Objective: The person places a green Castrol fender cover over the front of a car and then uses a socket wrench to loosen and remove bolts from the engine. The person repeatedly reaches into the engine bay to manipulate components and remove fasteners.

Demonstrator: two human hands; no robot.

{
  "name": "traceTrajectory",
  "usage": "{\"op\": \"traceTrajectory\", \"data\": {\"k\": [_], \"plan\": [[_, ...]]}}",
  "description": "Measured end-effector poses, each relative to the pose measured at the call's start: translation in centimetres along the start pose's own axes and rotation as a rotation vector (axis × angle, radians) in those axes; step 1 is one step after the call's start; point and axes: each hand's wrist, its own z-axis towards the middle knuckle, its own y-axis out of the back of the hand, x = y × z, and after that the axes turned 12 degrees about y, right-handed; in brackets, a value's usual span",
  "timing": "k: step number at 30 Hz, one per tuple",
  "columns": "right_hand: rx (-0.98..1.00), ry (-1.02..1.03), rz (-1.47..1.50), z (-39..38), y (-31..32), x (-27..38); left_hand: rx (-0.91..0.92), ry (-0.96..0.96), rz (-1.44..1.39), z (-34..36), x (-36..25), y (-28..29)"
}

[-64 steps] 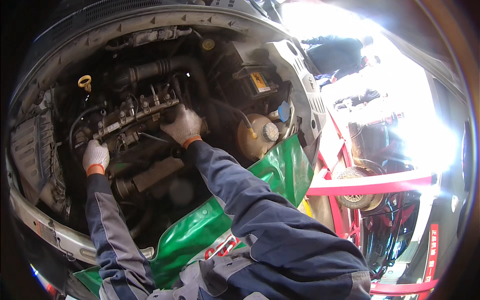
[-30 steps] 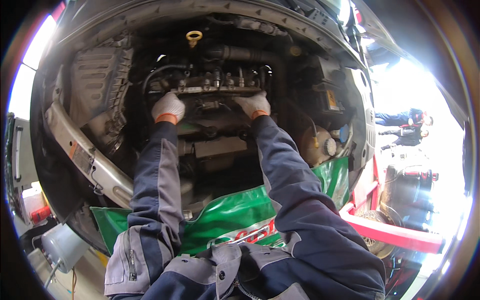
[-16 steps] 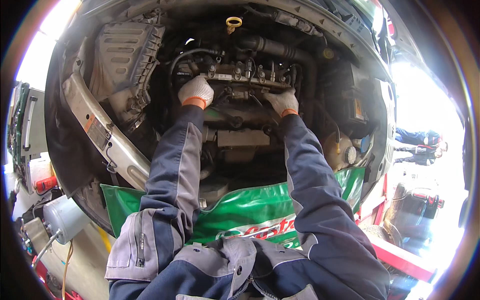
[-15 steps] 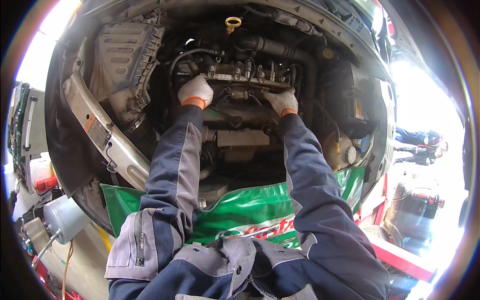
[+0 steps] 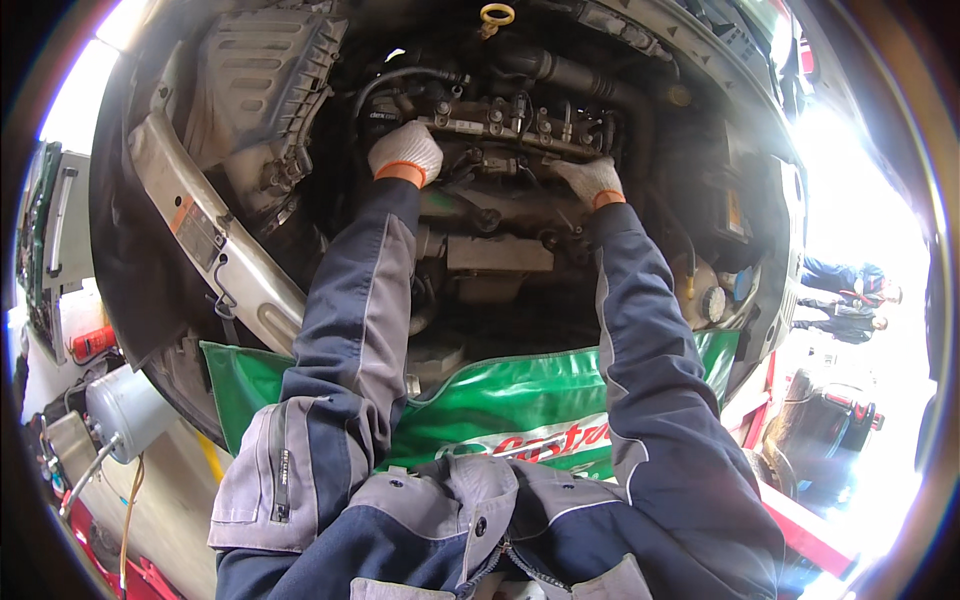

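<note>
Across the upper engine runs a long metal rail point(image 5: 478, 129) with bolts and small fittings along it. My left hand point(image 5: 406, 153), in a white knit glove with an orange cuff, is closed round the rail's left end, its fingertips hidden. At the right end, my right hand point(image 5: 590, 180), gloved alike, grips the rail's lower edge with thumb and fingers. Between the hands, a small connector point(image 5: 500, 164) sits below the rail. Beside my left hand is a round black cap point(image 5: 382, 113). A flat metal cover point(image 5: 500, 254) lies nearer to me.
A yellow dipstick ring point(image 5: 496, 15) stands beyond the rail. A green fender cover point(image 5: 520, 395) drapes the car's front edge. An off-white reservoir point(image 5: 700, 290) is at the right, a ribbed air-filter box point(image 5: 255, 75) at the left. Two people point(image 5: 850, 295) are far right.
The engine bay and both hands sit slightly higher and further right in the picture. Both hands keep their hold at the rail's ends.
</note>
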Motion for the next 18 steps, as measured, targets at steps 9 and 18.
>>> {"op": "traceTrajectory", "data": {"k": [9, 18], "plan": [[0.316, -0.198, -0.047, -1.9, 9.9, 3.8, -0.016, -0.002, -0.027, -0.5, -0.2, 0.2], [-0.279, -0.063, 0.202, -13.4, 3.7, 3.2, 0.002, 0.008, 0.031, -0.1, -0.2, 0.2]]}}
